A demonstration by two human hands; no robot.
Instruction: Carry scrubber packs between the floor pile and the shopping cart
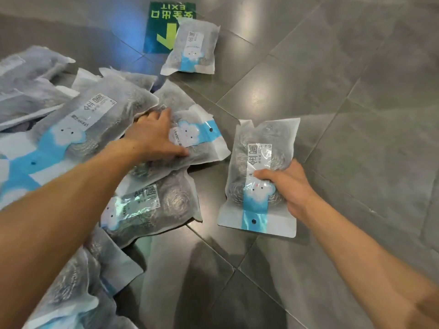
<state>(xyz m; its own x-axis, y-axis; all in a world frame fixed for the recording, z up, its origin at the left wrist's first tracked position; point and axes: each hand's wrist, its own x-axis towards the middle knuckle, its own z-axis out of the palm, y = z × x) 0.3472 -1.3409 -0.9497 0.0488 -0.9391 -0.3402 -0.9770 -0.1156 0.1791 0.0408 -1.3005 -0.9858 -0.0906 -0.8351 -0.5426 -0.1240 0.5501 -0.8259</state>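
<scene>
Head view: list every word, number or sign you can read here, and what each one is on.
"EXIT", seen upside down, above a green arrow: green floor sign.
"6": white label of the pack gripped by the right hand.
"6": label of the pack lying below the left hand.
Chinese characters on the sign and the pack labels: I cannot read them reliably.
Small print on the pack beside the sign: too blurred.
</scene>
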